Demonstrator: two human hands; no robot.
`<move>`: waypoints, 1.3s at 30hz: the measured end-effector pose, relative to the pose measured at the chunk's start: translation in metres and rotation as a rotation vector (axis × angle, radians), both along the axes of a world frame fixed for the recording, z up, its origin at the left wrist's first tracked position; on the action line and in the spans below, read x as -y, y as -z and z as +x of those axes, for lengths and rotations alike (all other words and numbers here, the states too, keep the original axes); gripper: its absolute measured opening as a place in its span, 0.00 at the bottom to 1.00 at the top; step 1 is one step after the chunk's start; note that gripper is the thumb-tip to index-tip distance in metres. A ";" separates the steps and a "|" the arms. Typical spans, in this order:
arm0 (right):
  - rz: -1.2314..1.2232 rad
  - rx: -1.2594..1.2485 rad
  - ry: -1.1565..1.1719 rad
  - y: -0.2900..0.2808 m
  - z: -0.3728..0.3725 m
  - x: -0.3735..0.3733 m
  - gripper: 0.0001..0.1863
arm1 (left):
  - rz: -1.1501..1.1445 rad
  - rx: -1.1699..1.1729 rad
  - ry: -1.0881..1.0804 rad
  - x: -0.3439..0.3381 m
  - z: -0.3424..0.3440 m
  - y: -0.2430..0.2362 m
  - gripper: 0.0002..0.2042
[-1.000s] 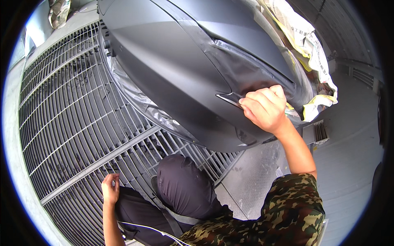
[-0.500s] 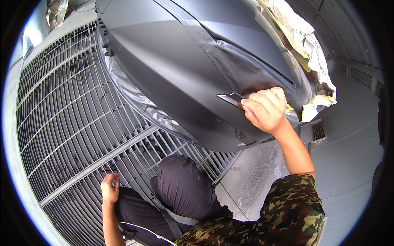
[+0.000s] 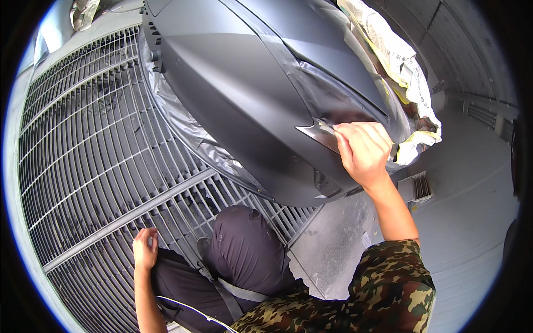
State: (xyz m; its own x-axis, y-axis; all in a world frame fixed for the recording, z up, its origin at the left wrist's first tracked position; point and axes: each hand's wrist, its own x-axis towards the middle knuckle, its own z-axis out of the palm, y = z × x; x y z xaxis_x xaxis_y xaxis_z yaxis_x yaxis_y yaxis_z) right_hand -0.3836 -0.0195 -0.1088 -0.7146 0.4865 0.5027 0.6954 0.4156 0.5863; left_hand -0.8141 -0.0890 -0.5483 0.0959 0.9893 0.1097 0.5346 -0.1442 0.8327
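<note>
Ahead of me is a matte dark grey car body [image 3: 239, 72], its curved corner facing me. My right hand [image 3: 363, 147] is closed in a pinch at a glossy, pointed lamp [image 3: 322, 135] set in that corner. Between thumb and fingers it grips the edge of dark masking film [image 3: 327, 91], which runs up along the panel gap; the gripped edge is mostly hidden by the fingers. My left hand [image 3: 145, 248] hangs loosely over my left knee, fingers slightly bent and apart, with nothing seen in it.
Printed paper sheeting [image 3: 411, 72] with yellow tape edges covers the car's right side. Silvery film [image 3: 194, 136] skirts its lower edge. Below lies a metal floor grating [image 3: 89, 161]. A thin pale cord [image 3: 194, 312] crosses my lap. A vent [image 3: 422, 186] stands at right.
My right hand has turned slightly, and more of the glossy lamp shows beside its fingers. The view has shifted a little; my left hand stays by the knee.
</note>
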 end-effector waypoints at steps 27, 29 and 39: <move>-0.036 -0.095 -0.121 -0.016 -0.001 0.003 0.11 | -0.217 0.211 -0.093 -0.015 0.007 -0.020 0.07; -0.039 -0.108 -0.117 -0.018 -0.001 0.003 0.10 | -0.021 0.240 0.030 -0.029 0.034 -0.061 0.08; -0.073 -0.153 -0.136 -0.021 -0.002 0.006 0.10 | -0.171 1.377 0.575 -0.069 0.246 -0.294 0.25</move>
State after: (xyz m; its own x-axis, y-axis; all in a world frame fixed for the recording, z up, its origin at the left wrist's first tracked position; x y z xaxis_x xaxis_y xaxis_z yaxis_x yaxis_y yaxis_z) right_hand -0.3854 -0.0257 -0.0876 -0.6939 0.4301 0.5775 0.7089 0.5490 0.4428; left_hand -0.5680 -0.0203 -0.2548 0.3858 0.8635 0.3248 -0.7539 0.0921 0.6505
